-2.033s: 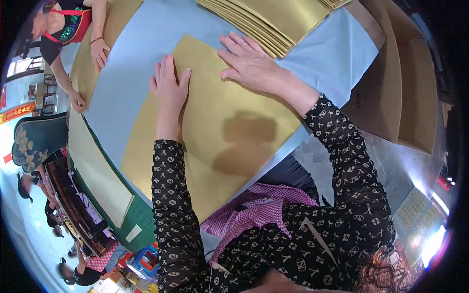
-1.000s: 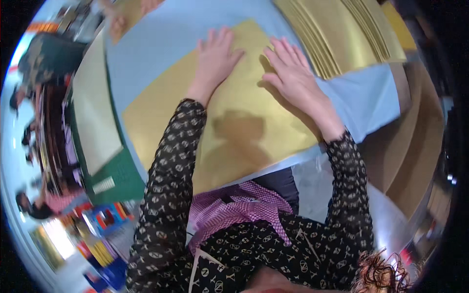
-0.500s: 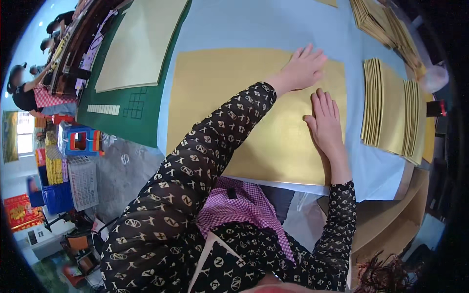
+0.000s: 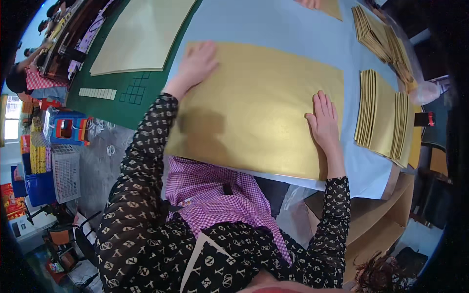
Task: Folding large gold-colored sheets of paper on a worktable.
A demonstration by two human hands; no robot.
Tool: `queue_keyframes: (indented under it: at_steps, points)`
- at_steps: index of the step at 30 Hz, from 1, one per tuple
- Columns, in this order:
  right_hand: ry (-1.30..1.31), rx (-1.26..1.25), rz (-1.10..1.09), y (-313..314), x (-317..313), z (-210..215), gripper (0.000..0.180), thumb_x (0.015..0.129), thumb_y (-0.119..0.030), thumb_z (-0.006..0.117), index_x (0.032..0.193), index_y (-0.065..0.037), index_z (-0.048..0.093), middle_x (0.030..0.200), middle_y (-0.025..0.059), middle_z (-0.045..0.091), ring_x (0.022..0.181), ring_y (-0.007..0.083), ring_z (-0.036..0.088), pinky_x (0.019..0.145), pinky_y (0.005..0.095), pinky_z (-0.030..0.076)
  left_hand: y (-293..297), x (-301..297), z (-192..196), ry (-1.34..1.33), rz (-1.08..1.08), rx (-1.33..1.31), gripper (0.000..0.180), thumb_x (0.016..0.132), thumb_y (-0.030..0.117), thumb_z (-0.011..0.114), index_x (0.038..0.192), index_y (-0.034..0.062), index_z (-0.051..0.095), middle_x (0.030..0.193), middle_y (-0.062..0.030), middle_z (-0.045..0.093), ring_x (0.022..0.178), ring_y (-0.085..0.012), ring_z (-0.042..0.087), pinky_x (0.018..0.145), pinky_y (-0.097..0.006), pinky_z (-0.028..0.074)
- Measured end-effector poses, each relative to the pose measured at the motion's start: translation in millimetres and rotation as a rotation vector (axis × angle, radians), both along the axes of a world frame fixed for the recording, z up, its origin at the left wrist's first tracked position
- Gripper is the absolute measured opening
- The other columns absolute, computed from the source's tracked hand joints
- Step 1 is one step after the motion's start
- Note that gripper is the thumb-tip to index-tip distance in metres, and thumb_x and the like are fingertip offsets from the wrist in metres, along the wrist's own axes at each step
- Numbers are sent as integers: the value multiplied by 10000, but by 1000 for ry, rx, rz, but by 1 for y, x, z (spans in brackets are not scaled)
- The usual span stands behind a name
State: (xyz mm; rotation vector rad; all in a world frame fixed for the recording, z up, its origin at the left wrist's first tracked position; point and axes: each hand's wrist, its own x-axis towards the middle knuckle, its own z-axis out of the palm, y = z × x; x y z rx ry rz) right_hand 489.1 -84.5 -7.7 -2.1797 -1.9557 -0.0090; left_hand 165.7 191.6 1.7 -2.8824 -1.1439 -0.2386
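Note:
A large gold sheet point(image 4: 264, 112) lies flat on the light blue table covering in front of me. My left hand point(image 4: 195, 63) rests on the sheet's far left corner, slightly blurred, with its fingers pointing away from me. On the right part of the sheet my right hand point(image 4: 324, 119) lies flat, fingers stretched out and thumb apart. Neither hand grips anything. The shadow of my head falls on the sheet's left half.
Folded gold sheets stand in a stack point(image 4: 383, 117) to the right, with a second stack point(image 4: 378, 34) beyond. A green mat point(image 4: 105, 105) on the left bears pale boards point(image 4: 141, 39). Another person's hand point(image 4: 309, 4) touches gold material at the far edge. An open cardboard box point(image 4: 381, 215) sits lower right.
My left hand has swept from the sheet's far right side to its far left corner. My right hand has stayed in place. Another person's hand has appeared at the far edge.

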Motion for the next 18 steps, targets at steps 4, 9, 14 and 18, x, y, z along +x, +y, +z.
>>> queue_keyframes:
  at_steps: [4,9,14,18]
  points:
    - [-4,16,11,2,1,-3,545,934,-294,438,1391,-15,335,1473,165,293,1377,316,239,1123,421,186,17,-55,4,279,241,204,574,934,398,431,1373,37,349,1463,-139,299,1360,-387,232,1060,-584,228]
    - [-25,7,-10,0,4,-6,544,925,-285,452,1382,-9,346,1465,170,303,1371,321,250,1121,424,192,0,-45,15,116,285,251,580,938,397,431,1360,9,347,1462,-170,282,1350,-433,218,1050,-605,223]
    - [4,-17,-27,1,4,3,550,910,-293,479,1361,2,367,1442,175,335,1360,320,262,1117,412,206,-59,-15,-1,-87,82,44,617,929,425,442,1396,41,321,1487,-172,255,1378,-390,195,1092,-561,155]
    - [3,34,2,4,7,3,560,901,-327,494,1343,1,389,1427,174,355,1355,328,267,1111,411,217,-60,-24,-14,3,157,-14,626,924,428,452,1418,70,311,1501,-128,255,1389,-330,211,1107,-521,153]
